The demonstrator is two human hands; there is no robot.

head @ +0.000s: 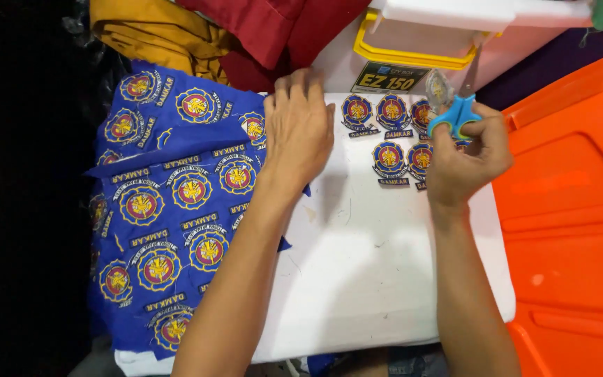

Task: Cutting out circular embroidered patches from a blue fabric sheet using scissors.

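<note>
Two bare hands are seen from above over a white board (371,272). The left hand (300,129) is laid flat, palm down and fingers loosely spread, on the edge of a blue cloth (169,209); nothing is gripped by it. The cloth is spread over the left part of the board and is covered with rows of round embroidered emblems in red and yellow. The right hand (465,157) is closed around small scissors (455,115) with light blue handles, fingers passed through the loops; the blades are pointed up and away, and whether they are parted cannot be told. A clear bit is seen at the blades, too blurred to be made out.

Several cut-out patches (389,132) are laid in two short rows on the board, between the hands and just beside the right hand; some are partly hidden by it. An orange lid (574,202) is seen at the right. A white box with a yellow handle (413,49) stands beyond the board, and yellow cloth (162,35) and red cloth (273,28) are heaped at the top.
</note>
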